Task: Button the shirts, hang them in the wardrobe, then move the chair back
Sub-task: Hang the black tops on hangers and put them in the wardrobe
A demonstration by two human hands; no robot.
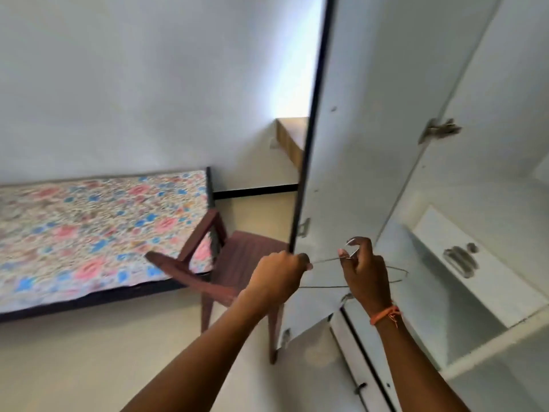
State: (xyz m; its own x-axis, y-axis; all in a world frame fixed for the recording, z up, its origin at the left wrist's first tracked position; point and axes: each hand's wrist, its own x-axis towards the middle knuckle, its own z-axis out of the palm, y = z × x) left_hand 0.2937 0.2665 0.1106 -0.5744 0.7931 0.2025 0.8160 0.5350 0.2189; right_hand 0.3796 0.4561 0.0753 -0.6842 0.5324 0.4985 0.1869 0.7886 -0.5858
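A thin bare wire hanger [395, 273] is held in front of the open white wardrobe [481, 203]. My left hand [277, 275] grips the hanger's left end in a fist. My right hand [365, 272], with an orange thread on the wrist, pinches the hanger near its hook between thumb and fingers. No shirt shows in view. A brown plastic chair [234, 263] stands on the floor just behind my hands, between the bed and the wardrobe door.
The wardrobe door [350, 144] stands open with its dark edge right above my left hand. Inside the wardrobe are a white drawer with a metal handle [460, 260] and shelves. A bed with a floral sheet [98, 230] lies left. A wooden shelf [292, 138] hangs on the far wall.
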